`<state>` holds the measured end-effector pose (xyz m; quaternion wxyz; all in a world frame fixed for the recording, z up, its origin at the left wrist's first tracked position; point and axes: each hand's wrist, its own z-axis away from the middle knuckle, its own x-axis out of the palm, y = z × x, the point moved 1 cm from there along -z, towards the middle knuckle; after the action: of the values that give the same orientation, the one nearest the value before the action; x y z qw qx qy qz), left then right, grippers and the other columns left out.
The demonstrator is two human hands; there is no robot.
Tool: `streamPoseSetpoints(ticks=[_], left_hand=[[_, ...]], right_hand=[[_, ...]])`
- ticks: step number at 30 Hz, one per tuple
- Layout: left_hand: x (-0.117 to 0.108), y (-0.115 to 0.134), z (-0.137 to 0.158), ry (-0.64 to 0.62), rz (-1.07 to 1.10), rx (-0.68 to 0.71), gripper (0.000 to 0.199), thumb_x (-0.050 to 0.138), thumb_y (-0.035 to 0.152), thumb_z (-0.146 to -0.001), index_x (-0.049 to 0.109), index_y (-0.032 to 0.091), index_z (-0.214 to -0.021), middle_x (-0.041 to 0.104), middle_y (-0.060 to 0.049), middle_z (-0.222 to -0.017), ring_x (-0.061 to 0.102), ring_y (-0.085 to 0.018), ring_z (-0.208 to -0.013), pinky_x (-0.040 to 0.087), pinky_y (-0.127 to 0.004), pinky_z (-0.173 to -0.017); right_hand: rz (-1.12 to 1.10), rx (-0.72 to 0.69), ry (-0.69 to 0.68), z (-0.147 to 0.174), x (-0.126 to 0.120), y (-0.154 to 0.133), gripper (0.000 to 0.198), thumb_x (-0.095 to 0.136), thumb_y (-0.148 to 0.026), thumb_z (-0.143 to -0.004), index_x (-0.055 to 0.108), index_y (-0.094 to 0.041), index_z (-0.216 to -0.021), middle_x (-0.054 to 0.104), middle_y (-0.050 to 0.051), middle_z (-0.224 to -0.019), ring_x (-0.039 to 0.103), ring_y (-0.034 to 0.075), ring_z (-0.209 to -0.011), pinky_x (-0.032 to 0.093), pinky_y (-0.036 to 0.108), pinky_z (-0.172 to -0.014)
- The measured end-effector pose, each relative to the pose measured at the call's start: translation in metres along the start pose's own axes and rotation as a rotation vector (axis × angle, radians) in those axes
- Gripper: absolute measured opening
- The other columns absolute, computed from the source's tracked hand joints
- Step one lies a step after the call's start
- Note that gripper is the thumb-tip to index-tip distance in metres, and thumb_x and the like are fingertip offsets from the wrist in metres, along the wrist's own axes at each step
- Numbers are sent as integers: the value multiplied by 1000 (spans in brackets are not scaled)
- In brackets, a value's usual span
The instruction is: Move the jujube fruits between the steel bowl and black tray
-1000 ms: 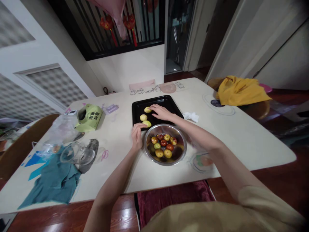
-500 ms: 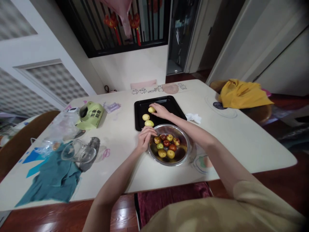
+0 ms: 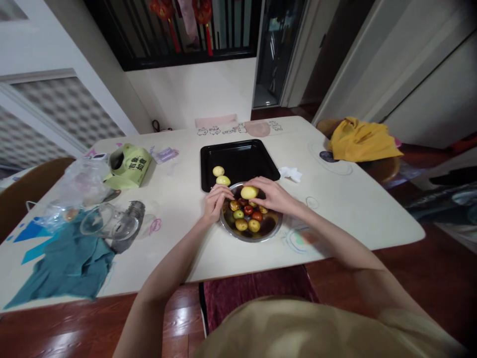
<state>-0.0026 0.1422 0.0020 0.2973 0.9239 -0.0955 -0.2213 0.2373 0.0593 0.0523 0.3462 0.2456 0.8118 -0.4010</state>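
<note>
My right hand (image 3: 275,195) is closed around a smooth yellow oval fruit (image 3: 249,192), held over the far side of a round metal bowl (image 3: 269,233). In the bowl lie several fruits, such as a green one (image 3: 238,214), a red one (image 3: 248,210) and a yellow-brown one (image 3: 254,226). My left hand (image 3: 215,202) grips the bowl's left rim, its fingers bent over the edge. Just beyond the bowl is a black baking tray (image 3: 246,158). A pale yellow fruit (image 3: 218,171) and a yellow-green fruit (image 3: 223,180) lie in its near left corner.
Left on the white table (image 3: 179,194) are a green printed bag (image 3: 131,166), a clear pitcher (image 3: 112,223), a teal cloth (image 3: 67,263) and crumpled clear plastic (image 3: 80,181). A white tissue (image 3: 290,174) lies right of the tray. A yellow cloth (image 3: 361,139) hangs over a chair at the right.
My right hand has taken one yellow fruit from the tray and brought it back over the bowl. My left hand stays at the bowl's rim. The whole view has shifted slightly.
</note>
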Motion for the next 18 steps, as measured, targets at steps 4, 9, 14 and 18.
streamPoseSetpoints(ticks=[4, 9, 14, 18], left_hand=[[0, 1, 0, 18, -12, 2, 60, 35, 51, -114, 76, 21, -82, 78, -9, -87, 70, -26, -96, 55, -49, -94], [-2, 3, -1, 21, -18, 14, 58, 36, 48, -114, 77, 21, -83, 78, -9, -87, 70, -25, -96, 54, -48, -93], [-3, 5, -2, 6, -49, -28, 63, 31, 53, -114, 76, 21, -83, 78, -10, -87, 70, -26, -96, 54, -49, -94], [-3, 4, -2, 32, -65, -22, 61, 31, 53, -114, 75, 21, -85, 77, -9, -88, 69, -25, -95, 53, -48, -94]], right_hand=[[-29, 24, -6, 13, 10, 1, 41, 73, -39, -98, 68, -23, -136, 75, 14, -135, 70, 32, -125, 55, 53, -110], [-78, 39, -10, 16, 20, 5, 40, 74, -38, -99, 70, -20, -135, 75, 14, -135, 70, 32, -128, 55, 51, -112], [-94, 34, 1, 22, 22, 7, 46, 74, -37, -98, 68, -19, -140, 73, 16, -140, 68, 33, -132, 54, 52, -114], [-102, 41, -7, 25, 22, 9, 51, 74, -39, -98, 64, -23, -146, 70, 15, -145, 66, 33, -135, 53, 55, -116]])
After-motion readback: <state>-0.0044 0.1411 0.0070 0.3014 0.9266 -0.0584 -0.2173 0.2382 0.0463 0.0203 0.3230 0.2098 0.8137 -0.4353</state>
